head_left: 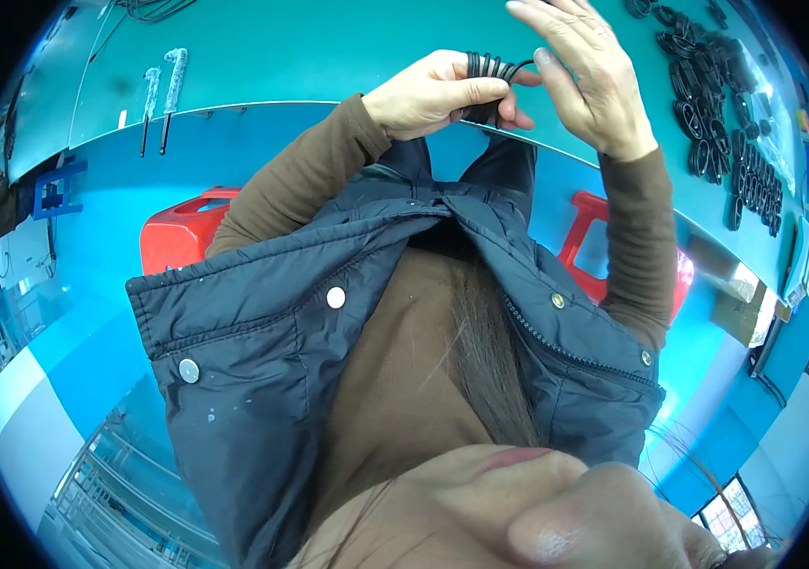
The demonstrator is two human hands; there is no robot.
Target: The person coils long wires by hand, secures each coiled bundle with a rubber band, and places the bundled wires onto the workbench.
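A black cable (488, 64) is wound in several loops round the fingers of my left hand (433, 93), whose thumb presses against the coil. Both hands are over the near edge of the teal table (329, 57). From the coil, a strand of the cable runs right toward the thumb of my right hand (594, 81). That hand is raised beside the coil, its fingers stretched out and the thumb apart from them. The tips of its upper fingers reach the picture's top edge, so whether they touch the cable there cannot be seen.
Many coiled black cables (698, 104) lie in rows on the table at the right, near clear plastic wrapping (760, 95). Two slim black rods with whitish wrapped ends (174, 81) are at the left. Red stools (177, 237) (583, 232) stand beside my legs.
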